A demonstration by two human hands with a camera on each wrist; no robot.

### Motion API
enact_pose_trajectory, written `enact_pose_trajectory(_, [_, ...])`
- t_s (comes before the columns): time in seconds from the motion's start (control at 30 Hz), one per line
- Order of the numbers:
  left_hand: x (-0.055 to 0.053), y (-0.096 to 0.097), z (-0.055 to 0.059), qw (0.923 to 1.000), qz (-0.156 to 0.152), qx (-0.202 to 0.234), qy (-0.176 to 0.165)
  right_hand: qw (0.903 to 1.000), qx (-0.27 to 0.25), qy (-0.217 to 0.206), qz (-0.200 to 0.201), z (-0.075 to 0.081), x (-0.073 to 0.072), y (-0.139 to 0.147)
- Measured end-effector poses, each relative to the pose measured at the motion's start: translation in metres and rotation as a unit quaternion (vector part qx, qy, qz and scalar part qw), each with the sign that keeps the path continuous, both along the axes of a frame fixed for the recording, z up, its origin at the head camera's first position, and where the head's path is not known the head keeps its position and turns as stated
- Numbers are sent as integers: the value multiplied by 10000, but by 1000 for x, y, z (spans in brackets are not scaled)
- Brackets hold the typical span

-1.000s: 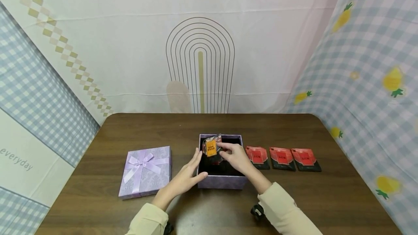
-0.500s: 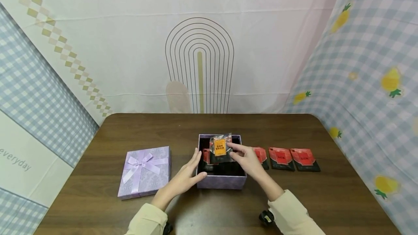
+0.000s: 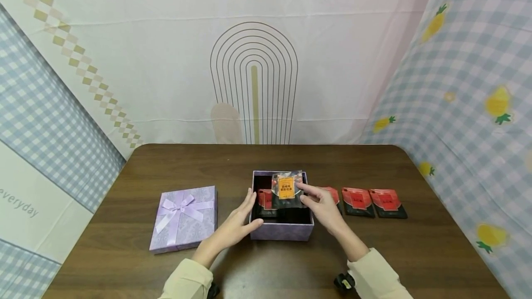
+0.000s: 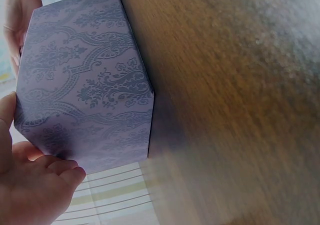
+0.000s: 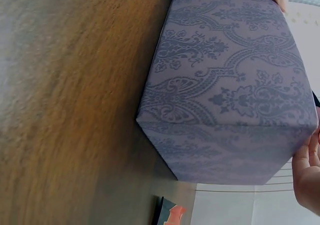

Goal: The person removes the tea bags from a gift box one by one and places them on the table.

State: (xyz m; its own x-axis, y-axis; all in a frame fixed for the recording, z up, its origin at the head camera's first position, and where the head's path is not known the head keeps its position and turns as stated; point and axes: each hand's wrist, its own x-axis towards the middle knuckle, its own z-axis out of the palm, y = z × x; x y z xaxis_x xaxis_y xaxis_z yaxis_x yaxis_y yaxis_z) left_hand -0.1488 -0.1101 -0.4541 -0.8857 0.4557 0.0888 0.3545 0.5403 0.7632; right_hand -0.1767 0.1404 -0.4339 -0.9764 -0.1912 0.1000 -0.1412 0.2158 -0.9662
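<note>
My right hand (image 3: pixel 324 209) pinches the right edge of a dark packet (image 3: pixel 287 188) with an orange label, held over a purple patterned gift box (image 3: pixel 282 232). Inside the box, to the left, a red and black packet (image 3: pixel 265 200) shows partly beneath it. My left hand (image 3: pixel 234 223) rests with straight fingers along the box's left side, thumb near the front corner; the left wrist view has these fingers touching the box wall (image 4: pixel 90 75). From the right wrist, the box (image 5: pixel 230 70) hides most of the held packet.
A purple lid (image 3: pixel 187 216) with a ribbon bow lies left of the box. Two red and black packets (image 3: pixel 359 201) lie to the right on the brown table (image 3: pixel 199 165); another red packet (image 3: pixel 334 196) there is partly behind my right hand.
My right hand has moved right with the orange-labelled packet, from the box's left part to its right. The red packet inside is now more exposed. My left hand has stayed put.
</note>
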Motion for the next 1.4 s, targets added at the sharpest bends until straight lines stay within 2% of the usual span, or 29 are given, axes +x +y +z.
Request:
enact_pose_trajectory(0.33, [0, 0, -1, 10000, 10, -5, 57, 9992, 38, -83, -378, -5, 6, 13])
enact_pose_trajectory(0.67, [0, 0, -1, 9999, 22, -5, 102, 9975, -149, -284, -628, -13, 12, 27])
enact_pose_trajectory(0.93, [0, 0, 0, 10000, -8, 49, 80, 9960, -400, -489, -629, -16, 18, 37])
enact_pose_trajectory(1.4, [0, 0, 3, 10000, -30, 25, 10, 9938, -278, -718, -800, -20, 26, 56])
